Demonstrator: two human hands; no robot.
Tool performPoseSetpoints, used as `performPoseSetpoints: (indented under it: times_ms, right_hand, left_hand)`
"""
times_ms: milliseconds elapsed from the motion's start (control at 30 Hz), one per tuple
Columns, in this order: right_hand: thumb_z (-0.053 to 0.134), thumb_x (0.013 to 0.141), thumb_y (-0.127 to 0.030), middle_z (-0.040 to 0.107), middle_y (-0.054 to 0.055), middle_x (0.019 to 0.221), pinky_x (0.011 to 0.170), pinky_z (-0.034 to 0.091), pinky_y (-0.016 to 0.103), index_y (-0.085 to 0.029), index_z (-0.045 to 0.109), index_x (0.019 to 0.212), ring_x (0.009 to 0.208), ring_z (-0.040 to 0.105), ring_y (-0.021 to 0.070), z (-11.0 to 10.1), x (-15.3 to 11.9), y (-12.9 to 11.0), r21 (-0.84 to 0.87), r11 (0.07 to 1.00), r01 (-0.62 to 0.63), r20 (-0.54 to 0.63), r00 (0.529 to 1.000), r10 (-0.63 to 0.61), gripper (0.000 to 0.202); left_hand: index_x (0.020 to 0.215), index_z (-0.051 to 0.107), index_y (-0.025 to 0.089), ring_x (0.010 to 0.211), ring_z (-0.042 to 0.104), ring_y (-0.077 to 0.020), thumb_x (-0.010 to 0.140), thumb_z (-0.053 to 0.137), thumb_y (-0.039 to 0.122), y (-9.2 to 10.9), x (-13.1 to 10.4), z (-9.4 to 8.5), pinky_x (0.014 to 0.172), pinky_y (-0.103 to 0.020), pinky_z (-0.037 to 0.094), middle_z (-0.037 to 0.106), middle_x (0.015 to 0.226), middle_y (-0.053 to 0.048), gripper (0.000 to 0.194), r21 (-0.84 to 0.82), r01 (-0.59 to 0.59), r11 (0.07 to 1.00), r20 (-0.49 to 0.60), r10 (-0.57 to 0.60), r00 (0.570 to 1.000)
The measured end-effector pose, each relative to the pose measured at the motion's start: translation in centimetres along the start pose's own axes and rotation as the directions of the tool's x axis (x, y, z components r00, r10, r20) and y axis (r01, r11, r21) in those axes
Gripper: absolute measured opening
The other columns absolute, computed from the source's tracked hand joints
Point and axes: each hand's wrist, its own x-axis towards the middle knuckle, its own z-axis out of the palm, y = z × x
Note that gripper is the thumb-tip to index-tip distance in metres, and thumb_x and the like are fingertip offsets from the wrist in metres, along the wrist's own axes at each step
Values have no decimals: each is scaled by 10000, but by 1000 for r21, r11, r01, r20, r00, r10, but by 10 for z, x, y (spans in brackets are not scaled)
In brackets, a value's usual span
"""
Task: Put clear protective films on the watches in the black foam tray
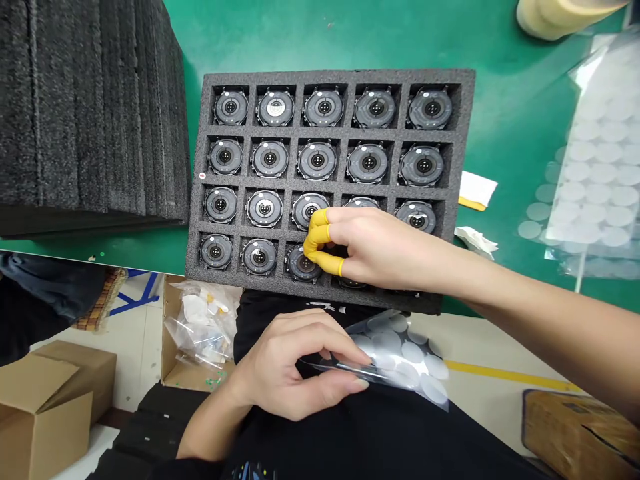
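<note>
A black foam tray [463, 100] holds rows of round smartwatch bodies, backs up, one in each compartment. My right hand [370, 243], with yellow finger cots on its fingertips, reaches in over the two front rows. Its fingers are bent together at a watch [301, 265] in the front row, third from the left; whatever they pinch is hidden. Below the tray, my left hand [300, 363] grips a clear sheet of round film stickers [400, 357] between thumb and fingers. A whitish disc [275, 109] covers the centre of one watch in the back row.
Stacked black foam trays [95, 107] stand on the left of the green table [350, 33]. More sticker sheets [600, 173] lie at right, near a pale container [560, 17]. Paper scraps [475, 241] are beside the tray. A carton with plastic waste [200, 327] sits below.
</note>
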Motion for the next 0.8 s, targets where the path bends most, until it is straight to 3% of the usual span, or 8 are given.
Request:
performPoseSetpoints:
  times_ms: [333,467,600,800]
  right_hand:
    - [597,1062,-243,718,82,980,753,492,338,-198,789,958,873,679,224,5,-4,-2,-92,995,29,-17,999,-31,223]
    - [608,1072,-298,739,115,1053,792,536,379,-190,788,1058,932,697,261,-2,-12,-4,-123,992,34,-93,995,-45,210]
    - [602,1091,-333,768,104,1080,816,566,401,-239,758,1184,950,720,265,-18,-28,-4,-4,1000,-12,-248,969,10,204]
    - [656,1079,-316,800,73,1094,769,603,422,-325,760,1207,901,751,268,-26,-66,-13,167,986,-27,-357,930,86,165]
  left_hand:
    - [1082,763,169,762,719,-167,1042,774,296,0,-1,-1,705,-275,590,793,873,-62,133,7,6,1000,-3,-6,1000]
    - [1070,770,165,762,717,-163,1058,757,323,1,-1,-3,703,-271,592,792,873,-69,160,24,12,1000,-12,-12,1000]
    - [1039,778,166,755,709,-153,1047,775,315,1,-1,-5,702,-261,587,783,864,-63,149,34,-5,999,-49,7,999]
    - [984,784,172,756,711,-147,1042,788,326,0,4,-5,687,-252,590,770,874,-57,165,73,-40,997,-99,47,994]
